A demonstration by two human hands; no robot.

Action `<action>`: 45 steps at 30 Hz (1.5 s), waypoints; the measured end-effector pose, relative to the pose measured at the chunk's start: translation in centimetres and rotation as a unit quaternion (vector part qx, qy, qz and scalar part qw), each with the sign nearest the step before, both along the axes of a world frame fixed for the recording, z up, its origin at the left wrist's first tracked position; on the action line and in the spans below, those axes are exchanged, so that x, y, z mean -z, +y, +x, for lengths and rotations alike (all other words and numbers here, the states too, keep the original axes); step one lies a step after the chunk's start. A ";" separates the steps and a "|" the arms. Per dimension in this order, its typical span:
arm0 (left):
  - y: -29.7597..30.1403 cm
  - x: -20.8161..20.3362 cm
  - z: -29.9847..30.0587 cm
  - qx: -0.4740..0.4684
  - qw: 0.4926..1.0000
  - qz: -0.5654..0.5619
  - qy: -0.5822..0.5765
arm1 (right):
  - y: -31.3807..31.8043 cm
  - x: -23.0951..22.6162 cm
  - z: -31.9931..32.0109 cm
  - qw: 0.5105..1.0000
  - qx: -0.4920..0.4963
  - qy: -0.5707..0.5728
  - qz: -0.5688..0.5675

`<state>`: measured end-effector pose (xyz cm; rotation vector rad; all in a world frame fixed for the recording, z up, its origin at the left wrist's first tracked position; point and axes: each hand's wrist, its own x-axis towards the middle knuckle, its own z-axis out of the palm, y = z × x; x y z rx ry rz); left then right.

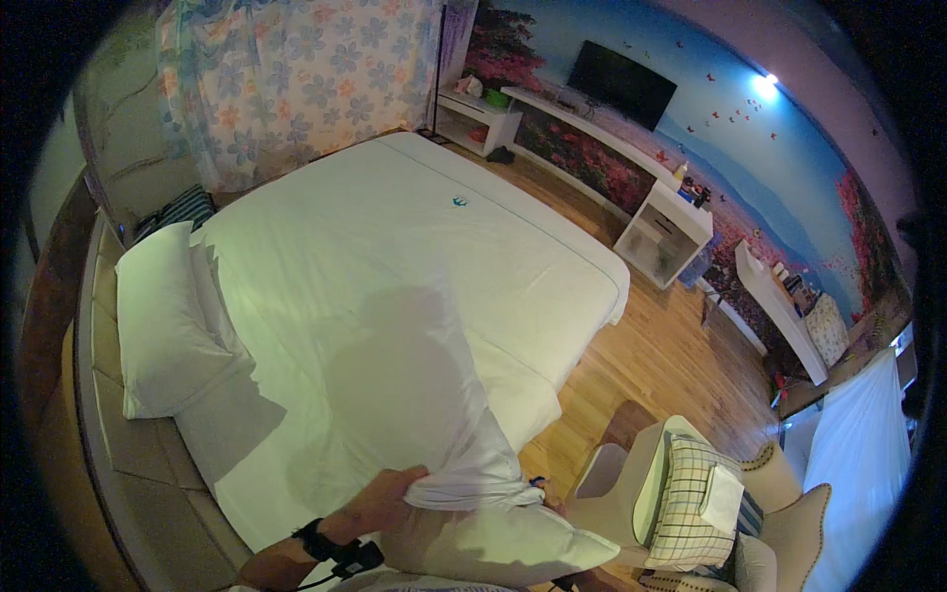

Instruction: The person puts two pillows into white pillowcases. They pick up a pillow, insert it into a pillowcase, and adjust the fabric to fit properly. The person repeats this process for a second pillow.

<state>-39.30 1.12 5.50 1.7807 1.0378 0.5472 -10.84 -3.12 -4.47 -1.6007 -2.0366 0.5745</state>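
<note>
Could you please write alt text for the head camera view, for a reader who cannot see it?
A person's left hand grips bunched white cloth at a pillow beside a white-covered bed; the right hand is mostly hidden. Another pillow lies by the headboard, a television hangs on the mural wall beyond, and an armchair stands at right.

bare hands point(393, 487) | left wrist strap point(312, 541) — black | boxy black module point(357, 560) | black cable point(316, 582)
</note>
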 end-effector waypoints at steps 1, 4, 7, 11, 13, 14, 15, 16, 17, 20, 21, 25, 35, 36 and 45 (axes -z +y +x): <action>-0.6 -0.6 0.5 0.031 0.999 -0.026 0.013 | 0.0 0.1 -0.1 1.000 0.002 0.005 -0.005; -2.8 -0.5 1.0 0.065 0.975 -0.012 0.212 | -0.3 0.4 -0.2 0.999 0.007 0.025 -0.030; -4.9 0.8 -0.8 0.111 0.964 -0.121 0.210 | -0.7 0.8 -0.2 0.998 0.009 0.043 -0.051; -3.7 4.3 -1.5 0.015 0.988 -0.088 0.123 | -1.1 1.5 -0.1 0.995 0.016 0.060 -0.076; -2.4 6.7 -2.7 -0.036 0.993 -0.051 0.101 | -1.2 1.8 -0.1 0.993 0.020 0.071 -0.088; -2.1 8.1 -3.3 -0.053 0.990 -0.024 0.128 | -1.2 1.8 -0.1 0.992 0.024 0.078 -0.097; -2.1 9.6 -3.8 -0.078 0.985 0.013 0.154 | -1.4 1.9 -0.2 0.990 0.026 0.087 -0.105; -2.3 11.1 -4.5 -0.107 0.976 0.054 0.182 | -1.6 1.8 -0.2 0.989 0.029 0.094 -0.114; -2.6 12.6 -5.3 -0.144 0.968 0.083 0.188 | -1.5 1.9 -0.2 0.987 0.031 0.101 -0.121; -4.1 16.7 -6.9 -0.215 0.930 0.142 0.263 | -2.1 2.2 0.2 0.983 0.040 0.117 -0.138; -4.9 17.7 -6.8 -0.236 0.942 0.075 0.227 | -2.4 2.5 0.4 0.981 0.044 0.124 -0.142; -4.8 18.7 -5.3 -0.249 0.955 -0.108 0.117 | -2.8 3.5 0.8 0.974 0.065 0.154 -0.154; 12.4 -3.3 -8.6 -0.259 0.932 0.240 -0.081 | 10.8 -7.6 0.0 0.786 0.112 0.594 -0.131; 11.9 -3.9 -9.5 -0.289 0.940 0.179 -0.021 | 10.8 -8.2 -0.1 0.756 0.053 0.642 -0.119; 2.0 0.5 -10.1 -0.207 0.935 -0.183 -0.223 | 6.8 -5.9 -1.1 0.968 0.033 0.234 -0.079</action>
